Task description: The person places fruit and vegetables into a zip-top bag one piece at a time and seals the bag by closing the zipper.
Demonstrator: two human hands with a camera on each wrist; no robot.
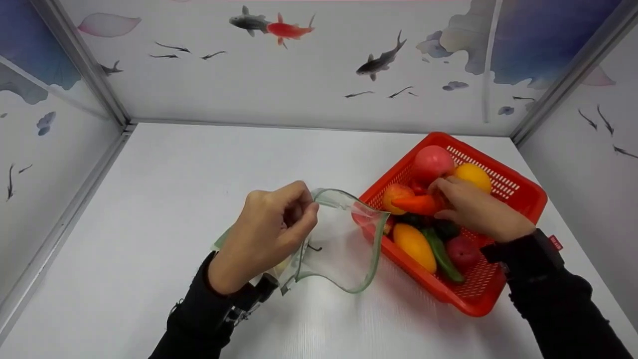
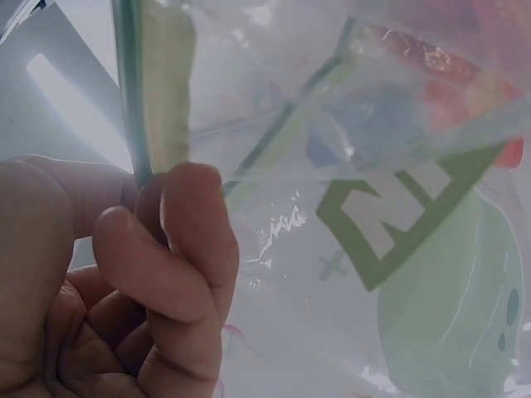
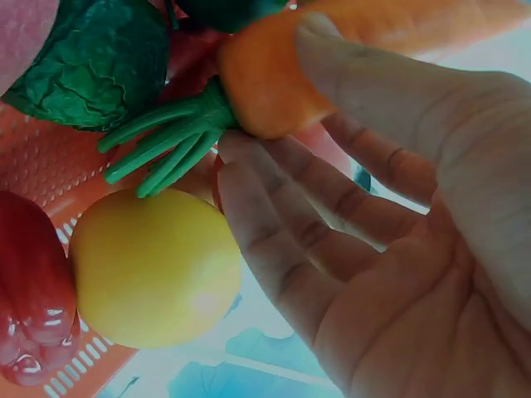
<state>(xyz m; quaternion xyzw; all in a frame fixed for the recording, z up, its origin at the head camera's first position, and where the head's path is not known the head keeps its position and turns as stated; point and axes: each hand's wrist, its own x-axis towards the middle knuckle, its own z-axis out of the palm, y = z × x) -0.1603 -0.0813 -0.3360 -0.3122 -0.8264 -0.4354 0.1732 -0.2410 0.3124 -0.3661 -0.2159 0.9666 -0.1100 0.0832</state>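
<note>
Basket point(image 1: 473, 306), red, is sitting at three o'clock from the clear bag point(image 1: 377, 254), holding a mango point(image 1: 413, 247) at eight and a yellow fruit point(image 1: 475, 175) at one. At its ten o'clock, my right hand point(image 1: 476, 212) is pinching a carrot point(image 1: 416, 205); my left hand point(image 1: 264, 229) is pinching the bag's rim point(image 2: 128, 83). The right wrist view is showing the carrot's green stalks point(image 3: 174, 137), hidden from the head view.
</note>
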